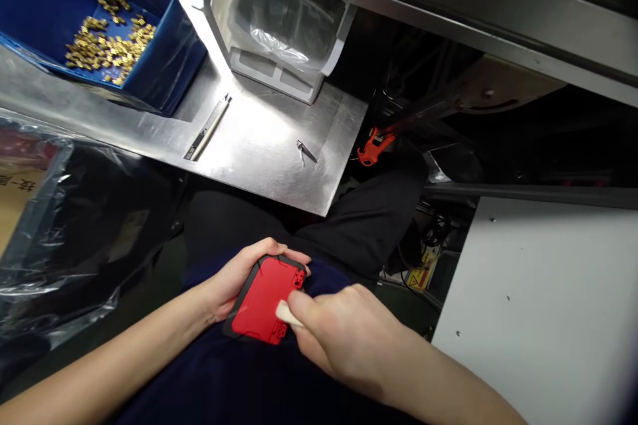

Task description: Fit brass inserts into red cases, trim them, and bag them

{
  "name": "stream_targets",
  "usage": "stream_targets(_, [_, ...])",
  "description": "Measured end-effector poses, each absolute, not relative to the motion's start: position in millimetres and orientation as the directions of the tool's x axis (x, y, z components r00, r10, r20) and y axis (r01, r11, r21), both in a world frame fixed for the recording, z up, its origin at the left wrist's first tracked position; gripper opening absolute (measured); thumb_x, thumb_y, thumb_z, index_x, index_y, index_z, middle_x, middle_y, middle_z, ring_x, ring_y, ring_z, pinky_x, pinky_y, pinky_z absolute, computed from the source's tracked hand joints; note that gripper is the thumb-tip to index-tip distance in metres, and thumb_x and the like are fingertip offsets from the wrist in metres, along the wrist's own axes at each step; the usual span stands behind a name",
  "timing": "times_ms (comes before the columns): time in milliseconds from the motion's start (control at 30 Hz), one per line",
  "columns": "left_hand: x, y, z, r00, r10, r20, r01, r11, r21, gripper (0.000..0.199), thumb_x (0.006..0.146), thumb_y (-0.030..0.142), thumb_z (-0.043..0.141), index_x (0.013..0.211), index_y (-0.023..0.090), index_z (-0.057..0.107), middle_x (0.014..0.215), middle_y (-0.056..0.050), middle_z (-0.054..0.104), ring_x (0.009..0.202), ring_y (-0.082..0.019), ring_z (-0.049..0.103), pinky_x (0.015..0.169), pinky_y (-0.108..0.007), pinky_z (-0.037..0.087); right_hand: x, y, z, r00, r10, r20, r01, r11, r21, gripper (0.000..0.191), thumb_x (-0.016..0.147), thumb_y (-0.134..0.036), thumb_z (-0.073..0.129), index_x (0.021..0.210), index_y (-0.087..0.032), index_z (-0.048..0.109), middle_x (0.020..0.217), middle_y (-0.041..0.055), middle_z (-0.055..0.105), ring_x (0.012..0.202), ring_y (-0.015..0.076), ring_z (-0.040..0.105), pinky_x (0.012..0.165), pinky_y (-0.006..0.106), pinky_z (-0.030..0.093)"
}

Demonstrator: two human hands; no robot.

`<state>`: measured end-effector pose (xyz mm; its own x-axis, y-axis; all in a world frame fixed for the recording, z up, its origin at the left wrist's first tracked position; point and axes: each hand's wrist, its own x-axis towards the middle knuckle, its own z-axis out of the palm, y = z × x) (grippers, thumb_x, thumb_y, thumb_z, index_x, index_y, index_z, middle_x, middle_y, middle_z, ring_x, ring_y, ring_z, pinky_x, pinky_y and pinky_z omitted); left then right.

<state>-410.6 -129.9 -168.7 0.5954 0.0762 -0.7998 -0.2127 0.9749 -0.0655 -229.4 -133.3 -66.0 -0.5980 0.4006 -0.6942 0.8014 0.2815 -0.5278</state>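
Note:
Low over my lap, my left hand is wrapped round a flat black-edged part with a red face. Small cut-outs show along the right side of the red face. My right hand is closed on a pale, cream-coloured stick-like tool. Its blunt end lies over the right part of the red face; whether it presses on it I cannot tell. Most of the tool is hidden inside the right fist.
A blue bin with many small brass pieces stands at upper left. On the metal bench lie a utility knife and a nail clipper. Beyond is a grey tray with plastic-wrapped parts. Orange clippers hang right.

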Motion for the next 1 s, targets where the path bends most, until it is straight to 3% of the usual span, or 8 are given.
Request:
stream_targets(133, [-412.3, -130.3, -168.7, 0.582, 0.103, -0.807, -0.232, 0.972, -0.043, 0.044, 0.081, 0.042, 0.061, 0.102, 0.007, 0.08, 0.102, -0.018, 0.079, 0.085, -0.028, 0.072, 0.082, -0.035, 0.059, -234.9, -135.0, -71.6, -0.609, 0.398, -0.686, 0.793, 0.28, -0.541, 0.014, 0.105, -0.035, 0.046, 0.102, -0.025, 0.055, 0.079, -0.0019, 0.075, 0.059, 0.0167, 0.067, 0.049, 0.031, 0.018])
stream_targets(300, [-415.2, -132.5, -171.9, 0.571, 0.074, -0.817, -0.261, 0.961, -0.095, 0.045, 0.082, 0.042, 0.061, 0.105, 0.008, 0.079, 0.1, -0.015, 0.079, 0.076, -0.026, 0.071, 0.068, -0.034, 0.058, -230.3, -135.6, -72.7, -0.535, 0.454, -0.712, 0.842, 0.215, -0.495, 0.01, 0.105, -0.03, 0.046, 0.107, -0.025, 0.055, 0.078, -0.0025, 0.075, 0.059, 0.016, 0.068, 0.051, 0.03, 0.021])
stream_targets(433, [-415.2, -135.3, -173.2, 0.581, 0.116, -0.806, -0.288, 0.955, -0.07, 0.046, 0.082, 0.042, 0.061, 0.104, 0.006, 0.079, 0.102, -0.018, 0.078, 0.082, -0.028, 0.072, 0.079, -0.036, 0.059, -232.7, -133.6, -74.4, -0.585, 0.429, -0.688, 0.809, 0.252, -0.531, 0.011, 0.105, -0.031, 0.047, 0.102, -0.025, 0.056, 0.078, -0.0031, 0.075, 0.06, 0.0164, 0.068, 0.05, 0.031, 0.019])
stream_targets(567, [-416.4, -137.4, -173.3, 0.565, 0.084, -0.821, -0.288, 0.952, -0.101, 0.044, 0.082, 0.042, 0.062, 0.104, 0.008, 0.079, 0.101, -0.017, 0.078, 0.082, -0.028, 0.072, 0.075, -0.036, 0.059, -234.1, -131.6, -76.8, -0.559, 0.487, -0.671, 0.825, 0.25, -0.506, 0.016, 0.108, -0.034, 0.043, 0.105, -0.024, 0.057, 0.079, -0.0012, 0.075, 0.059, 0.0168, 0.068, 0.051, 0.032, 0.02])
stream_targets(733, [-415.6, -138.5, -172.9, 0.57, 0.158, -0.806, -0.289, 0.957, -0.017, 0.045, 0.083, 0.041, 0.059, 0.102, 0.005, 0.079, 0.102, -0.019, 0.078, 0.086, -0.029, 0.072, 0.082, -0.036, 0.058, -235.7, -129.4, -76.7, -0.614, 0.408, -0.675, 0.787, 0.264, -0.557, 0.011, 0.105, -0.034, 0.05, 0.105, -0.025, 0.058, 0.082, -0.0022, 0.076, 0.062, 0.0171, 0.069, 0.051, 0.03, 0.021])
stream_targets(867, [-416.9, -140.1, -171.9, 0.539, 0.129, -0.832, -0.293, 0.955, -0.042, 0.043, 0.085, 0.041, 0.058, 0.103, 0.007, 0.078, 0.101, -0.018, 0.078, 0.084, -0.029, 0.072, 0.077, -0.037, 0.058, -234.8, -128.4, -79.0, -0.582, 0.456, -0.673, 0.81, 0.256, -0.527, 0.017, 0.107, -0.036, 0.046, 0.107, -0.024, 0.058, 0.082, -0.0002, 0.076, 0.063, 0.0185, 0.069, 0.052, 0.03, 0.02])
stream_targets(1000, [-418.1, -139.7, -171.8, 0.541, 0.165, -0.825, -0.323, 0.946, -0.024, 0.045, 0.086, 0.04, 0.056, 0.104, 0.005, 0.078, 0.102, -0.019, 0.078, 0.082, -0.026, 0.072, 0.078, -0.034, 0.057, -238.9, -128.3, -74.1, -0.605, 0.394, -0.692, 0.795, 0.252, -0.552, 0.011, 0.105, -0.031, 0.05, 0.105, -0.025, 0.059, 0.081, -0.0019, 0.075, 0.06, 0.0166, 0.066, 0.052, 0.028, 0.023])
